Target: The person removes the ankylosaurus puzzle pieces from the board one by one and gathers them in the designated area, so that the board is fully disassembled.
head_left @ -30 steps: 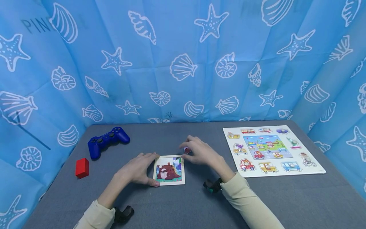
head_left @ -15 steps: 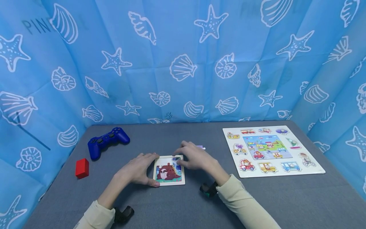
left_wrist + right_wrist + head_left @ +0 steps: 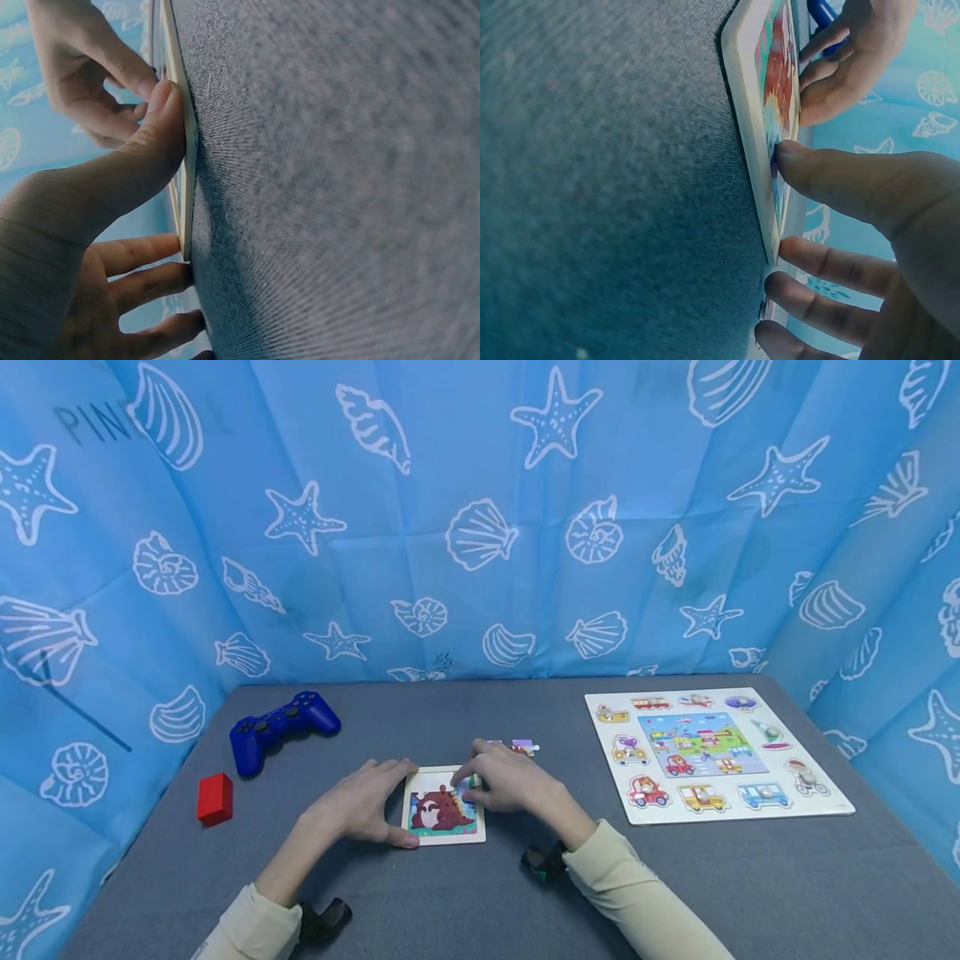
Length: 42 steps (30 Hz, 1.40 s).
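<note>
Cream cloth covers both of the person's forearms, two sleeves (image 3: 648, 893) in all, with two dark wrist mounts (image 3: 324, 922), one beside each cuff. Past them, two hands meet at one small wooden frame (image 3: 450, 840), which lies flat on the grey table (image 3: 465, 902), about centred before the person. Its one dinosaur picture (image 3: 442, 814) is brown, with a white patch toward the top. The left hand (image 3: 363, 802) grips the frame's left side, thumb at the near corner and fingers at the far one. The right hand (image 3: 510, 778) has its thumb touching the picture at the right; whether thumb and fingers pinch a piece cannot be told. One red block (image 3: 215, 799) stands well to the left. Just beyond the right hand lie loose pieces (image 3: 525, 747), partly hidden, so their count is uncertain. Farther out are one blue game controller (image 3: 285, 727), left, and one white board (image 3: 776, 764), right, bearing ten vehicle shapes (image 3: 702, 797) round one central scene. One blue shell-patterned curtain (image 3: 450, 443) hangs behind everything.
</note>
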Motion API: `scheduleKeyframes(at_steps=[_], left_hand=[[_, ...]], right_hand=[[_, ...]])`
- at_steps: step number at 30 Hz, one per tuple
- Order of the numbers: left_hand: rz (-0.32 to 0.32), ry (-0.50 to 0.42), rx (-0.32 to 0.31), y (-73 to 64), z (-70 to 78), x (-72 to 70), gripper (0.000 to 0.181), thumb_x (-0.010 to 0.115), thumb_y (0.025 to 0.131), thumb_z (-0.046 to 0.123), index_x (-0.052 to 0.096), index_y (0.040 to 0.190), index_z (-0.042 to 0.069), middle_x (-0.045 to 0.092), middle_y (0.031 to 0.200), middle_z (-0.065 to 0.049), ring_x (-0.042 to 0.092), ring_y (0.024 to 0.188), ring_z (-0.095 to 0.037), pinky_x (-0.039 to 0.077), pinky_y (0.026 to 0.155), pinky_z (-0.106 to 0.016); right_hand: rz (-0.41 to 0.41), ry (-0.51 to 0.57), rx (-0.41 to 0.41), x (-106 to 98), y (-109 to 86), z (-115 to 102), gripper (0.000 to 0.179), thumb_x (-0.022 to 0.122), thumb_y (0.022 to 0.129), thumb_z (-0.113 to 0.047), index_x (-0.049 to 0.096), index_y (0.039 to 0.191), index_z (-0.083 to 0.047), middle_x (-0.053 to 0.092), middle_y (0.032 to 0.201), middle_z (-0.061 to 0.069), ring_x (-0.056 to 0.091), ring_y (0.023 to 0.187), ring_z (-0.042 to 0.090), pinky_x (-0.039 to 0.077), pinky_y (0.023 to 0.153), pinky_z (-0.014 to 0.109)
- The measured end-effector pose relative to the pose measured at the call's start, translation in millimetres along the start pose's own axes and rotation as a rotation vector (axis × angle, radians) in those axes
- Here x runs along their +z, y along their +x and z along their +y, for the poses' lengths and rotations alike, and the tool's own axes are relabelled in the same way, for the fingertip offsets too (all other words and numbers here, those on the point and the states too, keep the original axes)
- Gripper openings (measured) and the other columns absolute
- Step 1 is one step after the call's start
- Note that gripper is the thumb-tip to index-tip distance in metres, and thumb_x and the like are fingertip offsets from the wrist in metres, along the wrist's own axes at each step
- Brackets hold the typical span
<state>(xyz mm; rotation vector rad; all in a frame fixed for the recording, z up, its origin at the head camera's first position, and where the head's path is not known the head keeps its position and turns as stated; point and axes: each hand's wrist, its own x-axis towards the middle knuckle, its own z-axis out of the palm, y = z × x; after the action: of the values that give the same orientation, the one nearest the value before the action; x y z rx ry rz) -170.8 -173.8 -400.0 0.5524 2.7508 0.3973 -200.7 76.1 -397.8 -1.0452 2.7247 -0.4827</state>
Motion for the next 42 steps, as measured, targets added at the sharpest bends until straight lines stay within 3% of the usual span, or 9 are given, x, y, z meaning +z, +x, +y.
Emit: scheduleKeyframes(at_steps=[32, 42], left_hand=[[0.001, 0.000, 0.004, -0.6, 1.4, -1.9, 0.102, 0.089, 0.070, 0.059, 0.047, 0.151, 0.011, 0.049, 0.156, -0.018, 0.045, 0.142, -0.046, 0.040, 0.109, -0.070], [-0.001, -0.007, 0.007, -0.4, 0.8, -1.8, 0.102, 0.089, 0.070, 0.058, 0.047, 0.151, 0.011, 0.048, 0.157, -0.019, 0.043, 0.142, -0.049, 0.039, 0.109, -0.072]], right_hand=[[0.024, -0.007, -0.006, 3.3, 0.9, -3.7, 0.021, 0.074, 0.095, -0.018, 0.077, 0.116, -0.018, 0.064, 0.103, 0.005, 0.050, 0.079, 0.011, 0.042, 0.066, 0.024], [0.047, 0.014, 0.025, 2.9, 1.3, -5.5, 0.051, 0.077, 0.092, -0.019, 0.062, 0.140, -0.012, 0.063, 0.104, 0.008, 0.048, 0.075, 0.012, 0.039, 0.063, 0.024]])
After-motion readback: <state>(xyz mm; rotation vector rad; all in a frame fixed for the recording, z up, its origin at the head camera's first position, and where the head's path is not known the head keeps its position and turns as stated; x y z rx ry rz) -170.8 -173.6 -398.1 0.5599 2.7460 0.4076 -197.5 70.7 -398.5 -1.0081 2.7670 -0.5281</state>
